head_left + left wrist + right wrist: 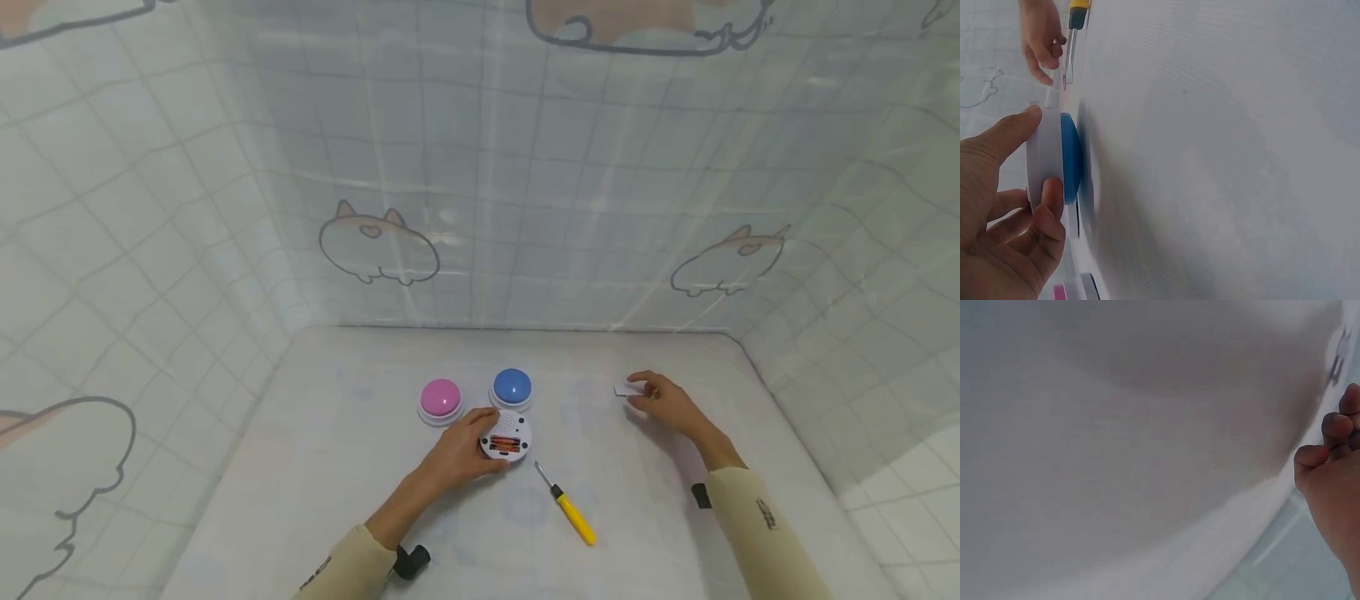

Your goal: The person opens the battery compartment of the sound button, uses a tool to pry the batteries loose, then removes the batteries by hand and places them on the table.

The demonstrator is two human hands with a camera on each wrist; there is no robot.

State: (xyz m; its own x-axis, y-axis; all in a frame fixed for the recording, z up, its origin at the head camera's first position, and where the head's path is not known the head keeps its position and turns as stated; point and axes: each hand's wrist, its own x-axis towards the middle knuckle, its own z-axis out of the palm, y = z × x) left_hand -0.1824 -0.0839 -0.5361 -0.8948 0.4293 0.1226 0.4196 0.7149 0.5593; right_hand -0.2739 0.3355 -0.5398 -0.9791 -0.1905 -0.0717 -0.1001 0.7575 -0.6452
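In the head view my left hand grips a round white push-button light by its rim, turned over with its underside up. Red batteries show in its bare battery bay. The left wrist view shows its blue dome facing the table, thumb on one edge and fingers round the other. Off to the right, my right hand pinches a small flat white cover between thumb and forefinger. Only the curled fingers of that hand appear in the right wrist view; the cover is out of sight there.
A pink-domed button and a blue-domed button stand upright just behind my left hand. A screwdriver with a yellow handle lies on the white table between the hands. Cat-patterned sheeting walls the back and sides.
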